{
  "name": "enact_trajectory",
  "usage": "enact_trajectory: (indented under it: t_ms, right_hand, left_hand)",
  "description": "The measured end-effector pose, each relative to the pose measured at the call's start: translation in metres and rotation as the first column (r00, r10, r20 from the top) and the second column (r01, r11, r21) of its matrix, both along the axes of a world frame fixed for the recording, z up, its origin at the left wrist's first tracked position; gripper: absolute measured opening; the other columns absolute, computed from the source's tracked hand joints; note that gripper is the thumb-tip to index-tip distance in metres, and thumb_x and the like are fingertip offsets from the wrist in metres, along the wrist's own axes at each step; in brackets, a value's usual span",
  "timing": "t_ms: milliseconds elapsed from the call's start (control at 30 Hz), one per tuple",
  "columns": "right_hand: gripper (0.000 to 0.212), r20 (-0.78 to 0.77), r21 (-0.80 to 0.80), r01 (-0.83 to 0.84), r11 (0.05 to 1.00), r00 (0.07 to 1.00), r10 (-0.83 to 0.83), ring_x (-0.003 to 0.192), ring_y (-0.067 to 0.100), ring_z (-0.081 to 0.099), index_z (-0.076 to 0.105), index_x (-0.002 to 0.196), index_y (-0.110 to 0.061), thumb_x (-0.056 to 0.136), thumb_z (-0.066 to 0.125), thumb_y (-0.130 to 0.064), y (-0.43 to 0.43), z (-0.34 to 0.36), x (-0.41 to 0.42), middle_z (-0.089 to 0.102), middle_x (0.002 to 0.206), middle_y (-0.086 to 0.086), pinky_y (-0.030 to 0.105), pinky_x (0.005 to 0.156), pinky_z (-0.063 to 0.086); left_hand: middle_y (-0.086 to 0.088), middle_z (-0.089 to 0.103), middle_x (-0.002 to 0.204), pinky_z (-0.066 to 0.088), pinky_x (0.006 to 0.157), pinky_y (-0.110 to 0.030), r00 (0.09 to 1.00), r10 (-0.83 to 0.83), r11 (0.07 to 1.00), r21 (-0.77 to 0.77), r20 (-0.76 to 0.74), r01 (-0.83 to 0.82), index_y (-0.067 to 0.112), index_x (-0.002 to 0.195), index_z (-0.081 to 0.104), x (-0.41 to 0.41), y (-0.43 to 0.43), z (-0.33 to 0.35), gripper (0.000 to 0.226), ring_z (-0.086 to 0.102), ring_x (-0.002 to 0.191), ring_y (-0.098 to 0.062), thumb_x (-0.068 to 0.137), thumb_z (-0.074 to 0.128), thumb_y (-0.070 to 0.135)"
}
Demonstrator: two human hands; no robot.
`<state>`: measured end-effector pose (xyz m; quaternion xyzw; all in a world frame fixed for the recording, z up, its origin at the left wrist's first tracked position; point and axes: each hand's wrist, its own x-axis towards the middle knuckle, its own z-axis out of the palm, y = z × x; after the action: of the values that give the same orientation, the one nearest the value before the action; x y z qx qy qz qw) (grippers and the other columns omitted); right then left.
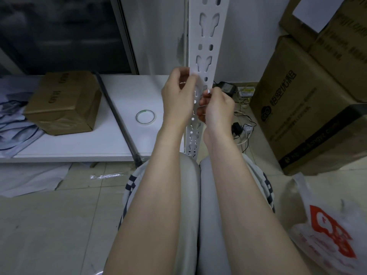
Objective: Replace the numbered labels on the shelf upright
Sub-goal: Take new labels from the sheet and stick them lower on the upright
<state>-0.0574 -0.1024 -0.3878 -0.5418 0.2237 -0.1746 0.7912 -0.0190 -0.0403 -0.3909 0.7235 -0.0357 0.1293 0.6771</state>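
A white slotted shelf upright [208, 36] rises from between my knees to the top of the view. My left hand [176, 94] pinches a small white label [198, 81] against the upright's left edge. My right hand [216, 108] is closed just below and to the right, with its fingertips meeting the same label at the upright's face. No number on the label can be read. A roll of clear tape [145, 116] lies flat on the white shelf board [79, 143] to the left.
A brown cardboard box [63, 102] and a dark rod [119, 120] rest on the board. Large cartons [309, 108] are stacked at right, with a power strip and cables [241, 128] on the tiled floor. A printed plastic bag [325, 231] lies at lower right.
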Motion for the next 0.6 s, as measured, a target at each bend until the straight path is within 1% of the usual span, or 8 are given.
enact_trajectory:
  t_ms: [133, 300, 433, 533, 600]
  right_hand:
    - [0.031, -0.001, -0.003, 0.003, 1.000, 1.000, -0.003, 0.047, 0.015, 0.037, 0.052, 0.064, -0.014, 0.092, 0.041, -0.006, 0.0002, 0.0003, -0.0001, 0.047, 0.055, 0.002, 0.018, 0.039, 0.030]
    - [0.030, -0.003, 0.000, 0.000, 1.000, 1.000, 0.000, 0.048, 0.015, 0.036, 0.051, 0.065, -0.013, 0.092, 0.041, -0.006, 0.0013, 0.0008, -0.0014, 0.046, 0.056, 0.002, 0.017, 0.040, 0.029]
    - [0.032, -0.003, -0.018, -0.005, 1.000, 1.000, 0.005, 0.048, 0.015, 0.037, 0.051, 0.064, -0.013, 0.093, 0.041, -0.006, 0.0009, 0.0014, -0.0017, 0.047, 0.055, 0.002, 0.018, 0.040, 0.031]
    - [0.031, 0.001, -0.013, -0.005, 1.000, 1.000, 0.005, 0.048, 0.015, 0.036, 0.051, 0.064, -0.012, 0.093, 0.041, -0.005, 0.0005, 0.0015, -0.0013, 0.047, 0.056, 0.002, 0.018, 0.040, 0.030]
    - [0.031, 0.001, -0.007, -0.003, 1.000, 1.000, 0.003, 0.047, 0.014, 0.036, 0.051, 0.064, -0.013, 0.092, 0.041, -0.005, 0.0006, 0.0016, -0.0010, 0.047, 0.056, 0.002, 0.019, 0.040, 0.030]
  left_hand:
    - [0.006, 0.066, 0.092, 0.044, 0.073, -0.011, 1.000, -0.018, 1.000, -0.003, 0.003, 0.018, 0.012, 0.099, 0.062, -0.0008, 0.0003, 0.0017, 0.009, 0.059, 0.084, -0.004, 0.094, 0.056, 0.015]
    - [0.007, 0.065, 0.088, 0.044, 0.071, -0.012, 1.000, -0.023, 1.000, -0.009, 0.016, 0.023, 0.012, 0.096, 0.061, -0.0003, -0.0004, 0.0033, 0.008, 0.057, 0.078, -0.003, 0.093, 0.054, 0.010]
    - [0.010, 0.066, 0.086, 0.045, 0.070, -0.012, 0.999, 0.014, 1.000, 0.005, 0.035, -0.015, 0.013, 0.096, 0.062, 0.0007, 0.0004, 0.0009, 0.019, 0.058, 0.075, 0.002, 0.090, 0.047, 0.002]
    - [0.009, 0.065, 0.087, 0.045, 0.070, -0.013, 1.000, -0.004, 1.000, 0.006, 0.014, 0.004, 0.010, 0.099, 0.064, 0.0011, 0.0020, -0.0014, 0.019, 0.056, 0.073, 0.005, 0.091, 0.047, 0.005]
    - [0.008, 0.064, 0.088, 0.043, 0.069, -0.010, 1.000, -0.011, 1.000, 0.005, 0.008, 0.010, 0.009, 0.101, 0.064, 0.0004, 0.0014, -0.0014, 0.015, 0.055, 0.073, 0.007, 0.093, 0.051, 0.011]
